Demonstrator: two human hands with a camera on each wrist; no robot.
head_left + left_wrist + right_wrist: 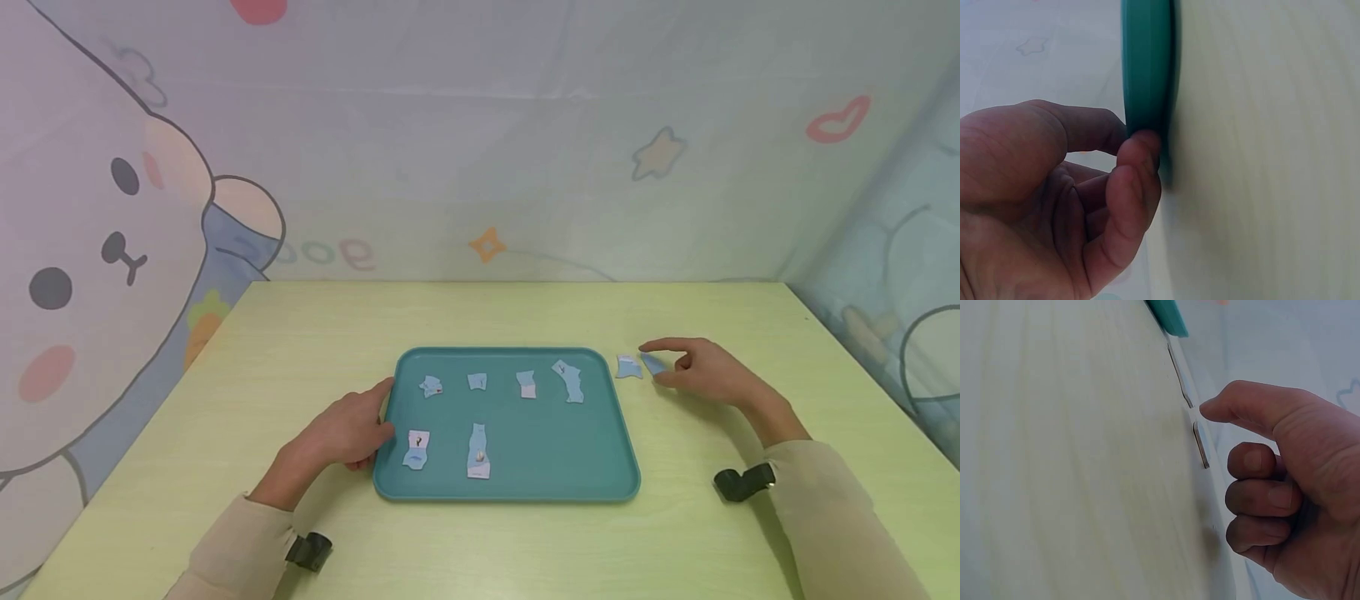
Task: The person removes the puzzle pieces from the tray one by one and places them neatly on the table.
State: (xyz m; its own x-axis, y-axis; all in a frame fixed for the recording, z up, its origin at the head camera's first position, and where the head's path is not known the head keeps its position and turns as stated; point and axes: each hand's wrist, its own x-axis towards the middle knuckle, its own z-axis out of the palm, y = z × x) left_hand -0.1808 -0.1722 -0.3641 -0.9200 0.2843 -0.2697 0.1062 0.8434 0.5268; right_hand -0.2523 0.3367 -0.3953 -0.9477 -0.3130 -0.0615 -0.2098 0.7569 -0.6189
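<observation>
A teal tray [555, 450] lies on the table, with several pale blue and white jigsaw pieces spread over it in two rows. My left hand [352, 429] grips the tray's left side; in the left wrist view its fingertips [1140, 147] close on the rim of the tray [1147, 62]. Beyond the tray's right side, my right hand [701, 371] hovers with index finger and thumb apart, either side of a small blue jigsaw piece [652, 363]. That piece [1200, 445] lies flat on the table in the right wrist view, below the extended finger; the other fingers are curled in.
Another pale blue jigsaw piece [628, 367] lies between the tray and my right hand. The light wooden table [510, 550] ends at the back against a printed cloth [480, 167], which also hangs along both sides.
</observation>
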